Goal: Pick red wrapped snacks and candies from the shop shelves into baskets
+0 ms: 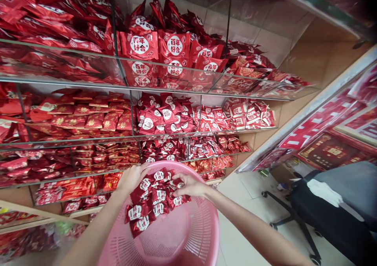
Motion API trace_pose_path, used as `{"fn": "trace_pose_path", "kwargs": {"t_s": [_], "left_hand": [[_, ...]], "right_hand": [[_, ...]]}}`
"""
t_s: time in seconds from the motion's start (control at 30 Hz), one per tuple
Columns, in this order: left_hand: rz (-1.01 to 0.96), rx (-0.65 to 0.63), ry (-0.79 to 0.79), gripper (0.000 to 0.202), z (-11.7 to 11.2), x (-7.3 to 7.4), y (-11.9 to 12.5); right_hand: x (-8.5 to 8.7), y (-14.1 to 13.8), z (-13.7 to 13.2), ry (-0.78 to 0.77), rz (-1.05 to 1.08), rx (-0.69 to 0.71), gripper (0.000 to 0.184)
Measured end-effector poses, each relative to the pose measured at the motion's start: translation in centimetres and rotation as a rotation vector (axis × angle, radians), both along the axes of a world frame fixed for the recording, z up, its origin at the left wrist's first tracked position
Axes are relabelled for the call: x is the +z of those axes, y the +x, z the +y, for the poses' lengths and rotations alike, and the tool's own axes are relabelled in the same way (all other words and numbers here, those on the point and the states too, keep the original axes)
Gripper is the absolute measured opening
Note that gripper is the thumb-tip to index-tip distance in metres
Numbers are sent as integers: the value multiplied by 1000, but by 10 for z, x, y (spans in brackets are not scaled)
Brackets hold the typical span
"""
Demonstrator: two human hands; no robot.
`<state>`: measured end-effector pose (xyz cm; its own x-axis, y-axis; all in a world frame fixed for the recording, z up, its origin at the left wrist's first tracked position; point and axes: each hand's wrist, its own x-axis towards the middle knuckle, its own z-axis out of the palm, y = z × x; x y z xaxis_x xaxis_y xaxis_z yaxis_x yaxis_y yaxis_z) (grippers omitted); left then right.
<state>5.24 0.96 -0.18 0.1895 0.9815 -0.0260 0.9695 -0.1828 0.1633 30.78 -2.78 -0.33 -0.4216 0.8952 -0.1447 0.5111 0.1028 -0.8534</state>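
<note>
A pink plastic basket [214, 222] with perforated walls stands in front of me, below the shelves. Several small dark red packets [159, 195] with white label patches lie in a heap inside it, toward the far left side. My left hand [132, 180] is closed over the basket's far left rim. Over the right part of the heap, my right hand [188, 185] has its thumb and fingers curled about a red packet [176, 184]; the fingertips are partly hidden among the packets.
Glass-fronted shelves [182, 91] full of red packets rise ahead, split by dividers. To the right, a black office chair [324, 215] with a white glove-like item [324, 192] on it stands on the tiled floor [247, 219]. Red printed goods [326, 154] lie beyond it.
</note>
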Motion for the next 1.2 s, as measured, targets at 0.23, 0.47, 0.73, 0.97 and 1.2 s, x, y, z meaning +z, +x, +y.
{"fn": "trace_pose_path", "kwargs": {"t_s": [0.23,0.47,0.73,0.97,1.2], "left_hand": [[8,-7,43,49,0,-4,1],[8,20,7,48,-1,-2,1],[36,-3,36,49,0,-4,0],[51,-19,37,48,-1,-3,1],[50,-15,39,49,0,-5,0]], "right_hand": [[1,-6,-5,286,-511,394,75],[-4,-17,-3,425,-608,497,65],[3,-10,0,496,-631,524,69],[-2,-1,-8,491,-612,444,95],[-27,-20,-23,611,-775,377,119]]}}
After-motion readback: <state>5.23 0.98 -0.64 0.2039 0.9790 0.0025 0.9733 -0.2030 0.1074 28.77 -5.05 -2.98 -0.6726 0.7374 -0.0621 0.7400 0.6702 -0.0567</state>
